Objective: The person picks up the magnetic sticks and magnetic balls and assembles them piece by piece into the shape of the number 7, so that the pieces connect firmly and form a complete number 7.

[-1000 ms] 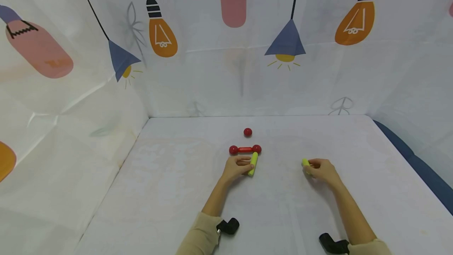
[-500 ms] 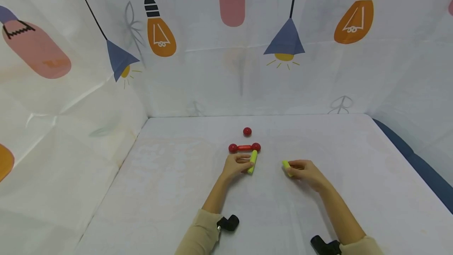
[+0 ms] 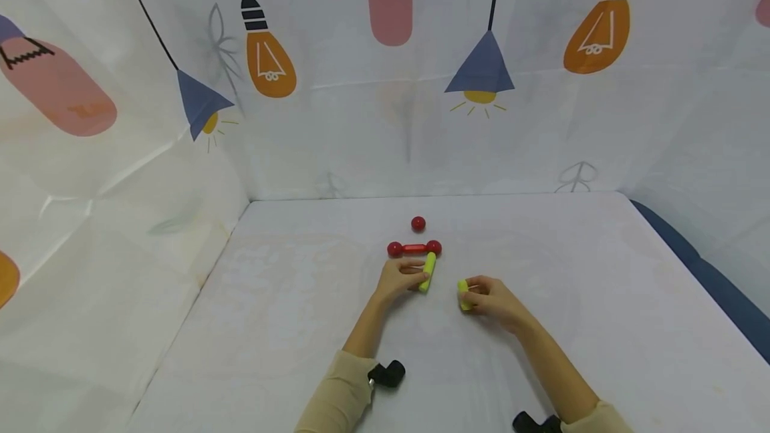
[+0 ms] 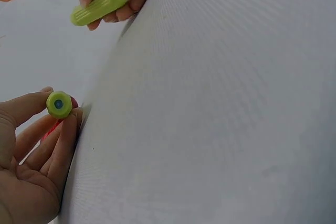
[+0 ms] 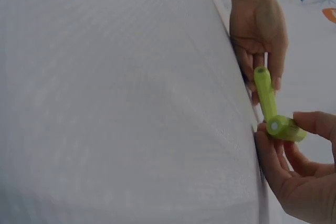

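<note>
In the head view my left hand (image 3: 400, 278) pinches a yellow-green toy rod (image 3: 428, 272) between thumb and fingers. The rod's far end meets the right-hand red ball (image 3: 434, 247) of a short red bar (image 3: 414, 248) that has another red ball (image 3: 394, 249) at its left end. My right hand (image 3: 494, 301) pinches a second yellow-green rod (image 3: 464, 295), a little to the right of the first and apart from it. Ribbed sides and a bluish round end show on this second rod (image 4: 102, 4) in the left wrist view.
A loose red ball (image 3: 418, 224) lies behind the bar on the white table (image 3: 301, 313). White sheets printed with lamps and bulbs rise at the back (image 3: 361, 139) and left. Black wrist-worn devices (image 3: 388, 374) sit at both sleeves.
My right hand has carried its rod leftward across the table, close to the left hand, and the rod now stands more upright in view. The left hand stays nearly still.
</note>
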The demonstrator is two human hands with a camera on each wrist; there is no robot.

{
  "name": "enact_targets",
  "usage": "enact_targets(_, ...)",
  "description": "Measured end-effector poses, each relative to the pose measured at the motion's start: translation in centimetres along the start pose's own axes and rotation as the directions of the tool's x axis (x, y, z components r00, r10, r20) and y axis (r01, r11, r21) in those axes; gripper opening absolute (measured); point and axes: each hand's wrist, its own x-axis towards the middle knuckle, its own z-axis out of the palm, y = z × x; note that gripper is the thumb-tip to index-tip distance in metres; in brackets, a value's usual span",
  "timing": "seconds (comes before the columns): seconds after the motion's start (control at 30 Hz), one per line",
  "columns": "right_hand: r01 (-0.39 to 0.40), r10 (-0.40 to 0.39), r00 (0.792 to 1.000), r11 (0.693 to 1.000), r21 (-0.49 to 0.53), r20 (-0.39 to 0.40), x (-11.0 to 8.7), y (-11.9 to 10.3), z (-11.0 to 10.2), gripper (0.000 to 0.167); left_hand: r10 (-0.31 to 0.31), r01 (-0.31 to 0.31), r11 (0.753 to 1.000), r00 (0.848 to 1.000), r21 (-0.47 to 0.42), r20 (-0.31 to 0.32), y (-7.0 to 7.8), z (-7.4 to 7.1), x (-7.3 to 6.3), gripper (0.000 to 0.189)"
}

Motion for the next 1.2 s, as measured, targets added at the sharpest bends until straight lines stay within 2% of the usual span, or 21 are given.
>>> enact_targets(0.27, -0.019, 0.017, 1.0, 0.992, 0.126, 0.017, 0.3, -0.2, 1.9, 0.05, 0.003, -0.003, 1.0, 1.0, 0.003, -0.003, 0.1, 0.0, -0.2, 0.034)
enact_targets(0.4, -0.021, 0.011, 0.999, 0.981, 0.195, 0.051, 0.5, -0.1, 2.8, 0.051, 0.034, -0.034, 0.999, 0.999, -0.017, 0.003, 0.1, 0.0, -0.3, 0.035)
enact_targets(0.53, -0.027, 0.012, 0.997, 0.976, 0.215, 0.072, 0.8, -0.1, 3.7, 0.05, 0.069, -0.069, 0.997, 0.998, -0.019, 0.01, 1.6, -0.1, -1.3, 0.034)
enact_targets(0.6, -0.042, 0.027, 0.997, 0.977, 0.209, 0.077, 0.8, -0.1, 4.1, 0.05, 0.072, -0.072, 0.997, 0.997, -0.023, 0.015, 1.6, -0.1, -1.4, 0.034)
enact_targets(0.8, -0.057, 0.039, 0.996, 0.97, 0.235, 0.084, 0.9, -0.6, 5.3, 0.048, 0.08, -0.08, 0.996, 0.997, -0.041, -0.006, -0.2, 0.0, -0.2, 0.035)
enact_targets(1.07, -0.042, 0.025, 0.998, 0.96, 0.278, 0.064, 1.4, -0.7, 6.5, 0.044, 0.081, -0.082, 0.996, 0.997, -0.038, -0.016, -0.1, 0.1, -0.4, 0.033)
enact_targets(1.2, -0.061, 0.05, 0.998, 0.96, 0.274, 0.048, 1.6, -0.9, 6.9, 0.044, 0.091, -0.092, 0.995, 0.996, -0.048, -0.02, -0.1, 0.1, -0.4, 0.033)
